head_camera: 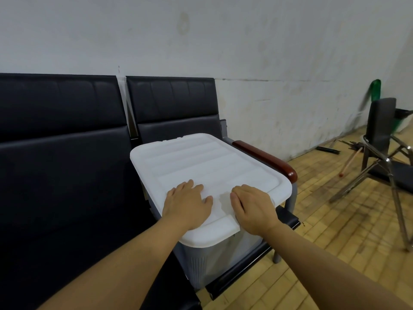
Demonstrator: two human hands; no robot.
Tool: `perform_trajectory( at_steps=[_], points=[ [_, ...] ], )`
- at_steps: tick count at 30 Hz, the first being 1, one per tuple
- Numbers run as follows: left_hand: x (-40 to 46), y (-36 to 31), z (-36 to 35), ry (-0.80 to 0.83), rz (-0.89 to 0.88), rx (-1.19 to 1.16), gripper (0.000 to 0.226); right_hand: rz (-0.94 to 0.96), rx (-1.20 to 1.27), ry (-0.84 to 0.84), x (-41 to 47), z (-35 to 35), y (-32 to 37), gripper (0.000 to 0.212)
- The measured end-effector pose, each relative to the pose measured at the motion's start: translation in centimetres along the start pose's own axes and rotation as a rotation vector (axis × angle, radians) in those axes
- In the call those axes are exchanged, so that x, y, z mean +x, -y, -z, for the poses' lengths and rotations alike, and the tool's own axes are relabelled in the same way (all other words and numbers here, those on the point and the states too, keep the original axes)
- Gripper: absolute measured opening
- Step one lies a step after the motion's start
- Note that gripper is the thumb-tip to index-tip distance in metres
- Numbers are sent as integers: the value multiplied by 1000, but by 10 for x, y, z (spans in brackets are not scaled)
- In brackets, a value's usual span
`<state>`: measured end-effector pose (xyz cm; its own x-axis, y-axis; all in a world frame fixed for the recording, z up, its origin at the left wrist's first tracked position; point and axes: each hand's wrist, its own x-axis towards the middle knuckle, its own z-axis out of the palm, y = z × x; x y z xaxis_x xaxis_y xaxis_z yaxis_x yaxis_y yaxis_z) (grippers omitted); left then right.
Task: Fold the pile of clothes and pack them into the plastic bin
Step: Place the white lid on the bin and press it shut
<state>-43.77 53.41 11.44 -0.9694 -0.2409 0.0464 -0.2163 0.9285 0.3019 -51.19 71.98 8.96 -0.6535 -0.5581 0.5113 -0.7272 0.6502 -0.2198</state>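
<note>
Both hands, left hand (188, 204) and right hand (253, 209), press released, flat on the bin lid (201, 162) at 6 o'clock.

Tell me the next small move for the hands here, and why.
Probably press down along the near edge of the white lid to seat it. Both the left hand and the right hand lie on its near end, and the lid covers the plastic bin on the black seat. No clothes show outside the bin, so packing looks done, though whether the lid has latched cannot be told.
</note>
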Motion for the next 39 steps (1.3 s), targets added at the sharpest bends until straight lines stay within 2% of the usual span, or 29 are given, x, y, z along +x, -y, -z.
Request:
perform_trajectory(
  at_steps=[5,8,11,13,18,21,23,30,32,35,39],
  points=[
    [0,2,1,-5,-9,-1,62,49,6,73,4,6,3,38],
    [5,3,6,-6,-33,-14,63,-37,19,185,28,16,4,53],
    [22,10,14,-67,-59,-44,57,-71,-24,91,67,19,5,73],
    [41,21,23,-126,-38,-81,53,-39,-55,93,98,10,8,70],
    [101,64,32,-206,72,-134,49,16,-34,281,178,-44,16,45],
    [137,95,29,-212,102,-84,51,39,-62,484,218,-91,16,55],
    [163,114,28,-205,104,-23,51,60,-87,553,242,-122,17,58],
    [247,158,33,-161,114,150,57,34,-51,456,347,-201,10,55],
    [258,166,32,-130,123,146,60,28,-85,509,375,-211,5,55],
    [262,170,26,-60,140,155,65,-37,-167,623,403,-218,-4,69],
    [264,176,25,-35,155,203,66,-44,-201,646,417,-224,-7,80]
  ],
)
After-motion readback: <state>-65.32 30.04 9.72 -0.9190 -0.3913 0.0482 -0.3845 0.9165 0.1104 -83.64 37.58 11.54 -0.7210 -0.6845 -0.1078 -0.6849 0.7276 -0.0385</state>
